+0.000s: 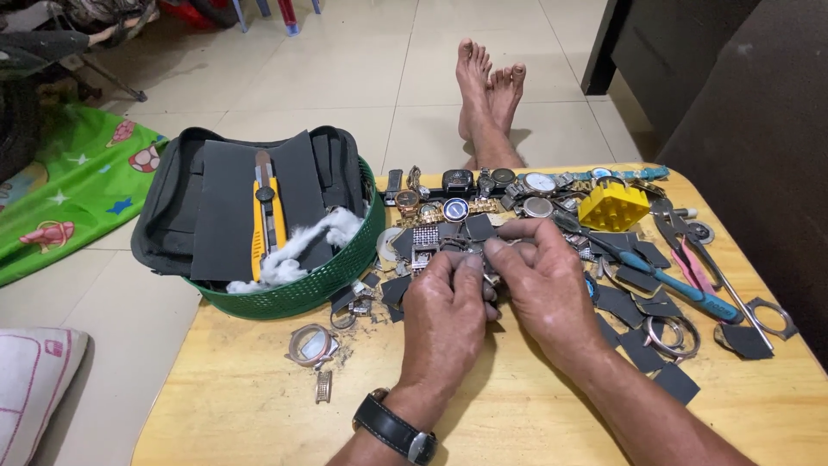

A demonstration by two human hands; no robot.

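Observation:
My left hand point(448, 315) and my right hand point(543, 289) meet over the middle of a low wooden table point(259, 406). Between their fingertips they pinch a small dark grey piece of sandpaper and a small metal watch part point(490, 278), mostly hidden by the fingers. A black strap watch sits on my left wrist point(392, 427). Around the hands lie several cut squares of dark sandpaper point(642, 349) and loose metal watch cases.
A green mesh basket point(336, 276) at the left holds a black pouch, a yellow utility knife point(267, 220) and white cotton. Several wristwatches point(483, 194) line the far edge. A yellow block point(612, 207), blue-handled tool point(681, 289) and pliers lie right. My bare feet point(490, 86) rest beyond.

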